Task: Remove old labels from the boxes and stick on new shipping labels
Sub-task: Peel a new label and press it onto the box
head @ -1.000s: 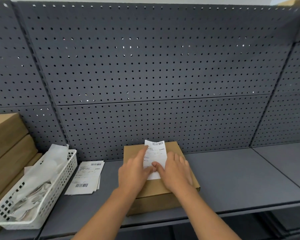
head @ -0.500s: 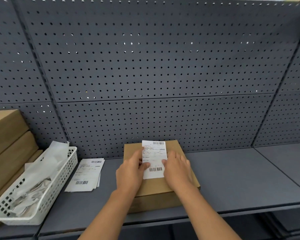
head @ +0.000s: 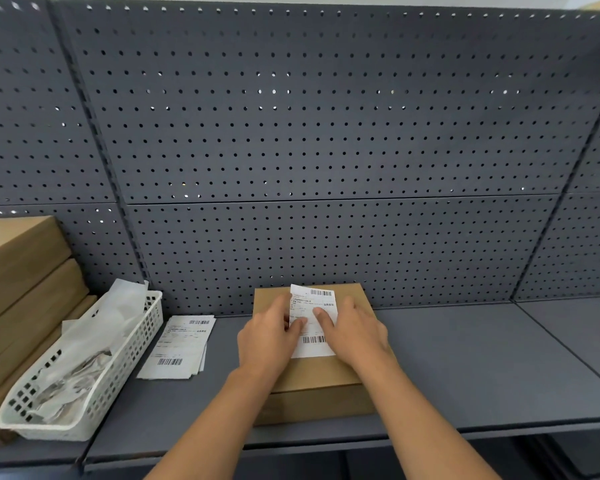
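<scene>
A flat brown cardboard box (head: 312, 379) lies on the grey shelf in front of me. A white shipping label (head: 314, 344) with two barcodes lies on its top. My left hand (head: 269, 336) lies flat on the label's left edge, thumb on the paper. My right hand (head: 355, 332) lies flat on the label's right side, fingers straight and pointing left across it. Both hands press the label down onto the box.
A small stack of white labels (head: 177, 346) lies on the shelf left of the box. A white plastic basket (head: 125, 368) with crumpled backing paper stands further left, beside stacked brown boxes (head: 18, 282). Grey pegboard (head: 326, 133) rises behind the shelf (head: 482, 358).
Both hands have slid up the label from its lower end toward its middle, uncovering the lower barcode. The label now lies flatter on the box.
</scene>
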`<state>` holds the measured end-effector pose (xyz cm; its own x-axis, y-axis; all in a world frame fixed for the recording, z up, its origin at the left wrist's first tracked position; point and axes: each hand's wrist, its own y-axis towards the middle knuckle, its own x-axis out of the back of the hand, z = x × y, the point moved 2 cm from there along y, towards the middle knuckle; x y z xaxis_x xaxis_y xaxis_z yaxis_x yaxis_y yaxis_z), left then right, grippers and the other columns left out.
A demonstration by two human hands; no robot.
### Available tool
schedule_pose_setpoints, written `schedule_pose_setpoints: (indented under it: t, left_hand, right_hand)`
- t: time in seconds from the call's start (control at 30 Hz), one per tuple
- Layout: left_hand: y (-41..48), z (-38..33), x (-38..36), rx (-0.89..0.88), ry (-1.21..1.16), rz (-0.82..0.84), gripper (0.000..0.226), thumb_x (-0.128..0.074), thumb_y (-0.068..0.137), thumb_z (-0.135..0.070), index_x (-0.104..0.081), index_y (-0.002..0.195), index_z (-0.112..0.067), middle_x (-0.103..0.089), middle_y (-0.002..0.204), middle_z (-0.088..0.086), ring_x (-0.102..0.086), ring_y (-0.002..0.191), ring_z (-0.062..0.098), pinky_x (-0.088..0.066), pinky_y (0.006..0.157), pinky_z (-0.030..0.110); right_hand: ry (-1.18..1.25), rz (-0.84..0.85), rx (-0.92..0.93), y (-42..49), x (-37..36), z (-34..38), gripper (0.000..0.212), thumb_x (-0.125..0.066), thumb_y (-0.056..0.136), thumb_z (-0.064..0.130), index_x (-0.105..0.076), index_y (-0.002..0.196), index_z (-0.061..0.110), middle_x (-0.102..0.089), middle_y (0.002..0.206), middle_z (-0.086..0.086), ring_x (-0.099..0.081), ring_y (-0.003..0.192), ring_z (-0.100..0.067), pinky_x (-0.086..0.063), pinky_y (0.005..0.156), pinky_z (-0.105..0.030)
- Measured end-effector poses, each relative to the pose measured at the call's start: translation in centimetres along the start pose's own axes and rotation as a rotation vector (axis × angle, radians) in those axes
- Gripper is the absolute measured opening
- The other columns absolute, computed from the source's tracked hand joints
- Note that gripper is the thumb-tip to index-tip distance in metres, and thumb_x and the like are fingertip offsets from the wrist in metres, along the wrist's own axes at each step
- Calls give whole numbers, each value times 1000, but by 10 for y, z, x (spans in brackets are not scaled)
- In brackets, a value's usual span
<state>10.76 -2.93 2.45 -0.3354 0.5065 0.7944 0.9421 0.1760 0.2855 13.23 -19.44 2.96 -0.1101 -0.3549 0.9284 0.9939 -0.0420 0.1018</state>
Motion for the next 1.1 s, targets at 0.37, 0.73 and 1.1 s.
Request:
schedule_pose_setpoints:
  t: [0.37, 0.73, 1.1]
  left_hand:
    - [14, -2, -21, -10, 88, 40, 57, -50, 99, -61, -42, 143, -26, -53, 131, -3, -59, 113, 23, -47, 78, 37]
    - [25, -1, -23, 27, 132, 71, 29, -45, 107, -32, -42, 134, -21, -55, 122, 2, -57, 107, 28, -39, 75, 37]
    - [30, -4, -19, 16, 278, 103, 36, -36, 108, -38, -48, 134, -16, -60, 123, 3, -63, 105, 27, -38, 72, 34]
  right_hand:
    - [-140, -92, 17, 10, 0, 1, 68, -40, 93, 77, -51, 119, 14, -70, 113, -6, -68, 106, -30, -47, 76, -37]
    - [-144, -137, 36, 16, -8, -7, 24, -39, 109, 37, -45, 119, 16, -71, 95, -4, -64, 82, -29, -41, 62, -36]
    - [-227, -178, 56, 22, -8, -1, 64, -26, 102, 66, -53, 123, 11, -73, 100, -5, -71, 91, -29, -40, 63, -34]
